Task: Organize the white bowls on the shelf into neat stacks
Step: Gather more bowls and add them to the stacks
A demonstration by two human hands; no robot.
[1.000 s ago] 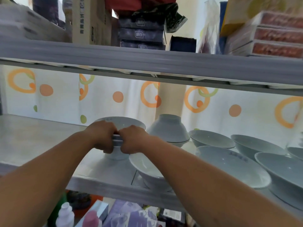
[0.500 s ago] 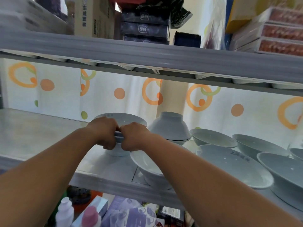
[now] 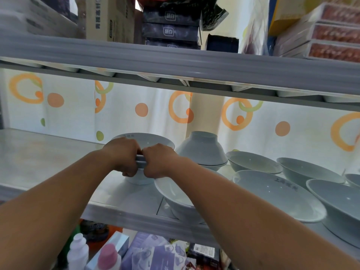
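While we are reaching both arms over the pale grey metal shelf, our left hand and our right hand are gripping the stack of white ceramic bowls from the near side. Both hands are curling their fingers around the stacked rims, knuckles facing the camera, and the two hands are sitting just beside each other. The stack is standing upright on its foot toward the back of the shelf, left of centre. At least two rims are showing between the hands; the exact number cannot be told.

Just right of the stack, an upturned white bowl is sitting mouth-down on a second white bowl, of which only the rim is showing. A single wide white bowl is standing at the front edge of the shelf, partly hidden under our right forearm. Further right, a group of loose shallow white bowls is crowding the shelf end, several overlapping their neighbours.

Behind, a white curtain with orange rings and dots is hanging. The upper grey shelf is carrying dark flat boxes and a brown cardboard carton. Below, a white plastic bottle and a pink-capped bottle are standing.
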